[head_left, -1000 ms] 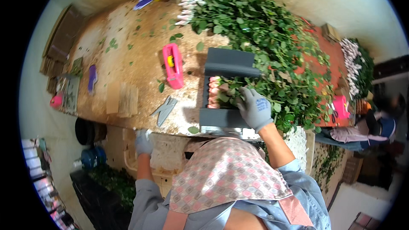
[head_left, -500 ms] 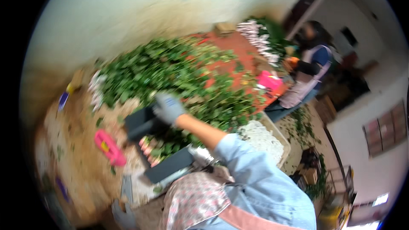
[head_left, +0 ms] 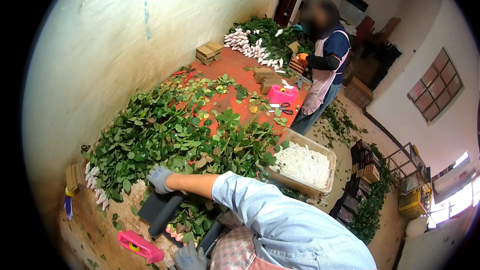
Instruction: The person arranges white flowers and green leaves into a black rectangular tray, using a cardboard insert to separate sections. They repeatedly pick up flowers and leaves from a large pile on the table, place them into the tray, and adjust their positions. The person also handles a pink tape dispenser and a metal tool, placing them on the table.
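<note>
My right hand (head_left: 160, 179), in a grey glove, reaches across to the front edge of a pile of leafy green stems (head_left: 150, 125). Its fingers look loosely apart at the leaves, with nothing visible in them. Below it stands a dark grey holder (head_left: 165, 215) with padded sides. Pink roses (head_left: 173, 233) lie in this holder, their leaves (head_left: 194, 216) between its sides. My left hand (head_left: 191, 257), also gloved in grey, is beside the rose heads at the holder's near end, fingers stretched out. A pink tape dispenser (head_left: 140, 246) lies to its left.
White-wrapped flower heads (head_left: 96, 185) end the pile at left. A bin of white pieces (head_left: 302, 167) stands right. Across the red table (head_left: 235, 67) are cardboard pieces (head_left: 209, 52), scissors (head_left: 284, 108) and another pink dispenser (head_left: 281, 95). A co-worker (head_left: 327, 65) stands there, orange-gloved.
My right hand has moved from the dark holder to the edge of the leafy pile. My left hand has come from the table's near edge to beside the roses. The view has turned.
</note>
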`<action>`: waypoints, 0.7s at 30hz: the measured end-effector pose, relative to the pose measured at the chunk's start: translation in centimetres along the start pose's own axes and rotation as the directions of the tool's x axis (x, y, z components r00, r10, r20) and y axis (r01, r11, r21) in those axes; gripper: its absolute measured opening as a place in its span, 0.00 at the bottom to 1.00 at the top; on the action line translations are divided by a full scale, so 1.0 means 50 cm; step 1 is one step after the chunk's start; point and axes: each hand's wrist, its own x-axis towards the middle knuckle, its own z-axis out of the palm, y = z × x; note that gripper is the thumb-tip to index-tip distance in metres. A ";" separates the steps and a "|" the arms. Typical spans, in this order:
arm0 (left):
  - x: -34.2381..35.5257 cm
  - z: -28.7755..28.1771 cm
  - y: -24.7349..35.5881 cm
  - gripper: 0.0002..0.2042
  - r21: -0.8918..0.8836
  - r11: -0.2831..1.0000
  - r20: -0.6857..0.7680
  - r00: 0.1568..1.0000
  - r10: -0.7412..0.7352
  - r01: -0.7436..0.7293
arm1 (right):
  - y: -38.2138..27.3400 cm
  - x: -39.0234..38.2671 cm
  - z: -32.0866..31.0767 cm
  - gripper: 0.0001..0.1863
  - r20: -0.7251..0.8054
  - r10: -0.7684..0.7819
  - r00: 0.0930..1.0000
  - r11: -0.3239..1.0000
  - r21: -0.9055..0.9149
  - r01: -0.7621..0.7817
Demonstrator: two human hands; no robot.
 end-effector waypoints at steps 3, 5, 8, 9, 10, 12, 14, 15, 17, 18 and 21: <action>-0.003 -0.003 -0.015 0.22 0.020 0.998 0.141 0.989 0.049 -0.052 | 0.007 0.014 -0.013 0.26 0.189 -0.015 0.982 0.987 0.159 -0.015; 0.014 -0.020 -0.010 0.21 -0.033 0.999 0.298 0.954 0.021 -0.012 | 0.021 0.031 0.002 0.25 0.264 -0.042 0.964 0.985 0.175 -0.005; 0.011 -0.022 -0.015 0.21 -0.038 0.999 0.294 0.956 0.023 -0.012 | 0.024 0.035 0.009 0.23 0.337 -0.105 0.936 0.970 0.243 0.022; 0.014 -0.020 -0.015 0.21 -0.040 0.999 0.295 0.955 0.031 -0.020 | 0.032 0.036 0.017 0.24 0.332 -0.103 0.938 0.967 0.253 0.017; 0.016 -0.020 -0.016 0.21 -0.044 0.999 0.298 0.954 0.033 -0.021 | 0.039 0.037 0.025 0.24 0.327 -0.101 0.940 0.965 0.264 0.012; 0.019 -0.020 -0.015 0.21 -0.055 0.998 0.302 0.952 0.041 -0.026 | 0.045 0.038 0.029 0.23 0.326 -0.089 0.941 0.965 0.264 0.000; 0.019 -0.020 -0.015 0.21 -0.067 0.997 0.300 0.953 0.049 -0.030 | 0.043 0.038 0.025 0.21 0.334 -0.068 0.940 0.970 0.244 -0.016; 0.019 -0.019 -0.015 0.21 -0.073 0.997 0.292 0.955 0.048 -0.028 | 0.036 0.035 0.012 0.20 0.280 -0.076 0.957 0.964 0.265 -0.001; 0.015 -0.018 -0.016 0.21 -0.087 0.996 0.276 0.960 0.047 -0.024 | 0.017 0.020 -0.021 0.16 0.170 -0.087 0.982 0.953 0.301 0.032; 0.017 -0.018 -0.015 0.21 -0.099 0.995 0.266 0.963 0.046 -0.020 | 0.006 0.014 -0.039 0.15 0.077 -0.097 0.992 0.949 0.307 0.069; 0.017 -0.024 -0.013 0.20 -0.172 0.985 0.221 0.973 0.058 -0.020 | -0.024 -0.015 -0.106 0.10 -0.209 -0.138 0.968 0.947 0.259 0.190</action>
